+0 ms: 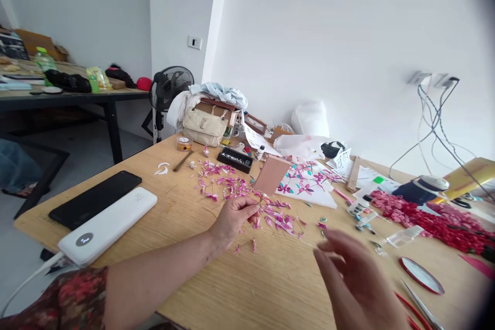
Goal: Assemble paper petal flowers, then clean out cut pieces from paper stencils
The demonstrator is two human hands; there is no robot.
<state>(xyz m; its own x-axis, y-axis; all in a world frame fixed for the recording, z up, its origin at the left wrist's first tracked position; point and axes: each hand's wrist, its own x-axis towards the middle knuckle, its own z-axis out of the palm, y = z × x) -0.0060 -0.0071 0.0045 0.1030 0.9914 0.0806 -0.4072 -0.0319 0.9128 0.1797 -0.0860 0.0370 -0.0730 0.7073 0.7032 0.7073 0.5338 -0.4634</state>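
Observation:
Over the middle of the wooden table, my left hand (235, 218) pinches a small flower stem between thumb and forefinger. Pink and purple petals (284, 223) lie around and behind that hand. A thin pale thread (307, 243) runs from near the petals toward my right hand (350, 273), which is raised at the lower right. Its thumb and forefinger are close together, and the thread seems to end at them, though motion blurs the fingertips. A brown board (271, 175) stands behind the petals, beside a white sheet (323, 193) with magenta and teal flowers.
A black phone (96, 197) and white power bank (110, 224) lie at left. Small bottles (359, 205), a red-rimmed oval dish (421, 275), scissors (419, 307) and red flower clusters (436, 227) are at right. A beige bag (204, 126) stands at the back.

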